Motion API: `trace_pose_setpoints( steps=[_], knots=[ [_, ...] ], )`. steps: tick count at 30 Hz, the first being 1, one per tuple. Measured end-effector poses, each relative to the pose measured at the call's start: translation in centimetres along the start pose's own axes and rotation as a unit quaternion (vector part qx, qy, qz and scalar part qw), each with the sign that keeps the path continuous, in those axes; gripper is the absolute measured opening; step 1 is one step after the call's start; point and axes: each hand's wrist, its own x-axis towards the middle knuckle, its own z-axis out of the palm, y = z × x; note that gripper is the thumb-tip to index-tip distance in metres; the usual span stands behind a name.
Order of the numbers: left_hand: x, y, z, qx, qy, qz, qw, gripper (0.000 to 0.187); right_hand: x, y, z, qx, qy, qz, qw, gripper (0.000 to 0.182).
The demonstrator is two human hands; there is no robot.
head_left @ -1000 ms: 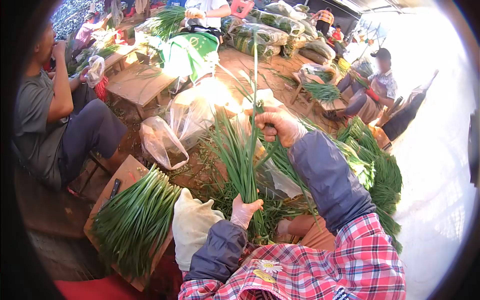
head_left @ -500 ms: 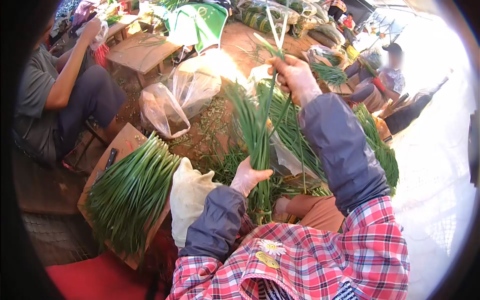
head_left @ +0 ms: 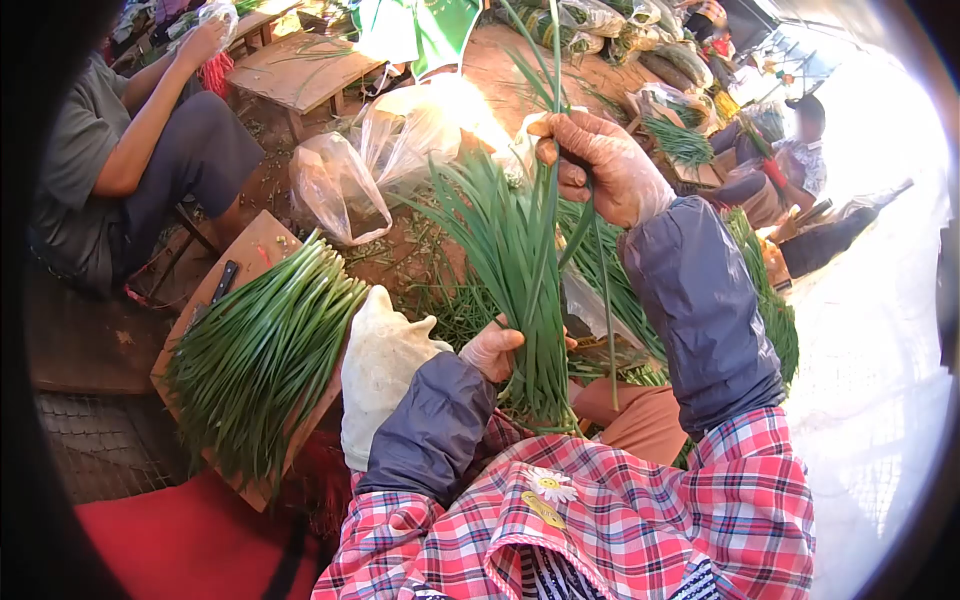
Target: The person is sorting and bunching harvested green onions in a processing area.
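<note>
My left hand (head_left: pixel 492 350) is wrapped round the lower part of a loose bunch of long green leaves (head_left: pixel 535 320), held upright before my chest. Higher up and to the right, my right hand (head_left: pixel 600 165) pinches a few separate leaves (head_left: pixel 553 215); their ends stick up above the fingers and one long leaf hangs down below it. Both hands wear thin clear gloves. More green leaves lie behind the bunch, beside a clear plastic wrap (head_left: pixel 590 305).
At the left, a board (head_left: pixel 262 235) bears a large pile of green stalks (head_left: pixel 265 360) and a knife (head_left: pixel 225 282). A plastic bag (head_left: pixel 335 185) lies on the littered ground. One person (head_left: pixel 150 170) sits at the left, another (head_left: pixel 795 160) at the far right.
The bunch in my left hand has fanned out and leans more to the left. My right hand has come slightly lower, and its leaves stand at a different angle. The view has shifted a little.
</note>
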Motion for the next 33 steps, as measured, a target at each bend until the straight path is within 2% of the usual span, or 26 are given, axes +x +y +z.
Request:
trace_pose_setpoints(
  steps=[1, 5, 6, 9, 10, 11, 12, 13, 14, 16, 17, 19, 21, 23, 24, 25, 26, 27, 28, 29, 31, 33],
  knots=[
    [0.1, 0.4, -0.1, -0.009, -0.018, -0.001, 1.0, 0.061, -0.1, 0.1, 0.2, -0.001, -0.008, 0.011, 1.0, 0.026],
    [1.4, 2.9, -0.4, 0.035, -0.032, -0.018, 0.999, 0.103, -1.0, 0.3, 1.6, 0.002, -0.047, 0.046, 0.998, 0.023],
    [1.8, 3.6, 1.2, 0.082, -0.01, -0.025, 0.996, 0.101, -1.0, 0.4, 1.8, 0.001, -0.06, 0.047, 0.997, 0.023],
    [2.9, 3.2, 1.5, 0.142, -0.061, -0.056, 0.986, 0.091, -1.0, 0.6, 2.1, 0.016, -0.082, 0.065, 0.994, 0.024],
    [3.2, 2.5, 1.2, 0.145, -0.085, -0.029, 0.985, 0.075, -1.0, 0.8, 2.0, 0.014, -0.084, 0.06, 0.995, 0.025],
    [3.1, 2.1, 1.2, 0.134, -0.067, -0.019, 0.989, 0.071, -1.1, 1.0, 1.8, 0.011, -0.087, 0.057, 0.995, 0.025],
    [2.9, 1.7, 1.3, 0.122, -0.049, -0.008, 0.991, 0.067, -1.1, 1.1, 1.2, -0.034, -0.097, 0.016, 0.995, 0.028],
    [2.7, 1.4, 1.5, 0.109, -0.03, 0.002, 0.994, 0.063, -1.2, 1.2, 0.6, -0.023, -0.1, -0.017, 0.995, 0.029],
    [2.2, 2.3, 3.6, 0.133, 0.05, 0.0, 0.99, 0.05, -1.2, 1.4, 0.1, -0.013, -0.103, -0.052, 0.993, 0.03],
    [2.5, 3.2, 2.5, 0.159, 0.166, 0.059, 0.972, 0.043, -1.7, 1.8, -1.4, 0.05, -0.11, -0.117, 0.986, 0.033],
    [2.8, 4.0, 2.0, 0.173, 0.222, 0.089, 0.956, 0.039, -2.6, 1.4, -1.3, 0.064, -0.062, -0.129, 0.988, 0.031],
    [3.1, 6.7, 1.4, 0.145, 0.36, 0.135, 0.911, 0.034, -4.3, 0.2, -2.5, 0.131, -0.079, -0.129, 0.98, 0.03],
    [2.4, 9.8, -3.4, 0.093, 0.347, 0.231, 0.904, 0.029, -6.2, -0.9, -4.9, 0.171, -0.07, -0.166, 0.969, 0.03],
    [1.6, 13.5, -5.6, 0.029, 0.428, 0.299, 0.853, 0.019, -8.2, -1.7, -7.4, 0.192, -0.045, -0.205, 0.959, 0.029],
    [1.1, 15.1, -5.9, 0.051, 0.425, 0.338, 0.838, 0.018, -9.2, -2.4, -8.5, 0.226, -0.058, -0.233, 0.944, 0.028],
    [0.9, 16.6, -5.9, 0.073, 0.42, 0.377, 0.822, 0.018, -10.3, -3.0, -9.4, 0.217, -0.023, -0.277, 0.936, 0.026],
    [0.7, 18.3, -6.1, 0.098, 0.412, 0.382, 0.821, 0.017, -11.5, -4.0, -10.5, 0.254, -0.049, -0.284, 0.923, 0.023],
    [0.7, 19.3, -5.0, 0.122, 0.404, 0.386, 0.82, 0.017, -12.7, -4.6, -11.2, 0.262, -0.032, -0.304, 0.915, 0.023],
    [1.1, 19.6, -3.9, 0.082, 0.387, 0.415, 0.82, 0.015, -14.1, -5.1, -11.8, 0.268, -0.016, -0.325, 0.907, 0.022],
    [1.5, 20.0, -2.9, 0.124, 0.386, 0.415, 0.815, 0.016, -15.1, -5.3, -12.6, 0.273, 0.0, -0.347, 0.897, 0.022],
    [2.3, 20.4, -2.0, 0.204, 0.386, 0.41, 0.801, 0.018, -16.7, -5.2, -14.8, 0.284, 0.009, -0.343, 0.895, 0.022],
    [1.9, 21.9, -2.4, 0.19, 0.384, 0.424, 0.798, 0.014, -18.8, -5.8, -17.6, 0.27, 0.009, -0.344, 0.899, 0.021]
  ],
)
